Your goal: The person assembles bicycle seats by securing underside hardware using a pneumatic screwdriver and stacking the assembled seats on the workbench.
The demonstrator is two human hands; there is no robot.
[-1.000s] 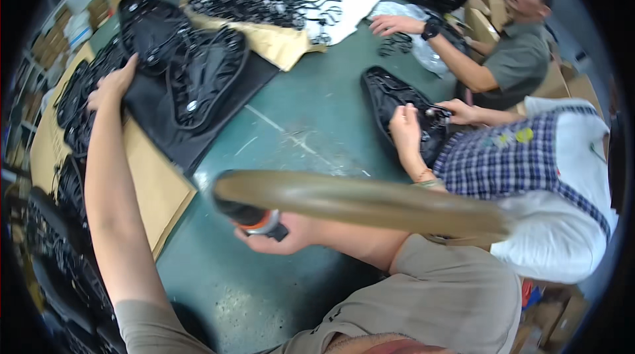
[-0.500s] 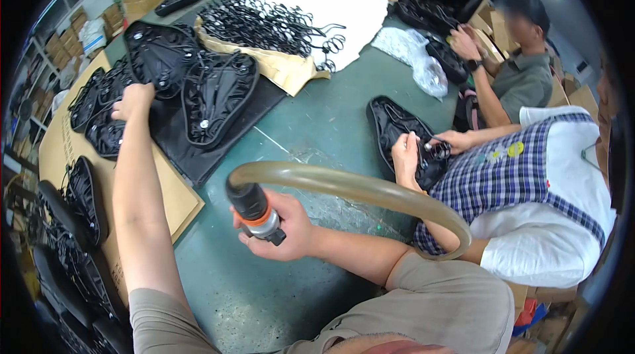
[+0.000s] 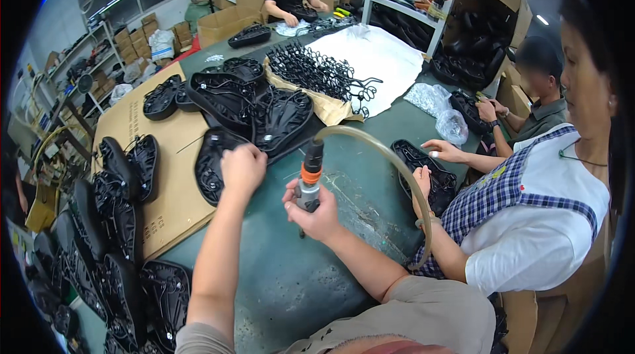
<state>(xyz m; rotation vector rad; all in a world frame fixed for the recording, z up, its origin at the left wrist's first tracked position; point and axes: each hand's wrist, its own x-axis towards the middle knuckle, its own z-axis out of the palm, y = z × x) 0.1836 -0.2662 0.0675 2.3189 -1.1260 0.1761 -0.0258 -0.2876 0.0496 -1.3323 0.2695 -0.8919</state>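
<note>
My left hand [image 3: 243, 170] is closed on the edge of a black bicycle saddle [image 3: 210, 159], which lies underside up, partly over the cardboard sheet. In my right hand [image 3: 319, 214] is a grey and black air screwdriver [image 3: 312, 172] with an orange ring. It stands roughly upright over the green table [image 3: 278, 281], its tip pointing down. A clear yellowish hose [image 3: 397, 162] arcs from its top toward the right. Just beyond my left hand, more upturned saddles [image 3: 286, 116] sit on a black sheet. The left fingertips are partly hidden.
Many saddles [image 3: 119, 288] line the left side, beside the cardboard sheet [image 3: 175, 205]. Black bent-wire parts [image 3: 311, 73] lie on brown paper [image 3: 324, 109] at the back. A co-worker in a checked apron [image 3: 509, 182] handles a saddle [image 3: 430, 178] at right; other people work farther off.
The view has tilted up. My left hand has come rightward and nearer from the group on the cardboard, bringing a saddle along. The right hand still holds the screwdriver, now more upright.
</note>
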